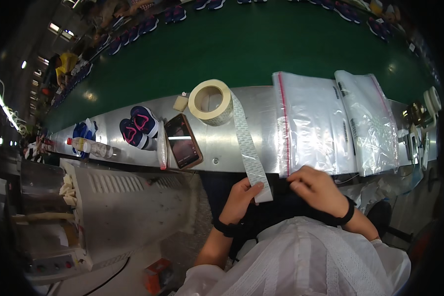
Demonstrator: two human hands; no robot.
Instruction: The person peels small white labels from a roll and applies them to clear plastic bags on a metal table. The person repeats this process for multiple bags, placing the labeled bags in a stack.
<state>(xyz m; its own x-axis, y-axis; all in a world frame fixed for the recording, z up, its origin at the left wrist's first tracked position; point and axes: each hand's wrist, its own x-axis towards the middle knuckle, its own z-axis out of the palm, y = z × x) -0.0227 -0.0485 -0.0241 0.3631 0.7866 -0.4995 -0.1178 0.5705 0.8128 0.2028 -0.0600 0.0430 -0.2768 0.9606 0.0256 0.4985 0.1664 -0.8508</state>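
A roll of white printed labels (218, 118) lies on the metal bench, and its loose strip (247, 143) runs toward me over the front edge. My left hand (238, 200) pinches the strip near its free end, thumb on top. To the right, my right hand (320, 191) is curled in front of the bench edge, thumb and forefinger close together. Whether anything small is between those fingers I cannot make out. It is nearest to a stack of clear plastic bags (313, 126) with a red edge strip. Another stack of clear bags (372, 128) overlaps its right side.
Left of the roll are a phone (182, 143), a small yellowish block (181, 103), a pair of navy-and-pink shoes (139, 127) and a clear bottle (99, 149). Beyond the bench is a green belt (261, 49) with shoes along its far side. A metal machine (128, 212) stands below left.
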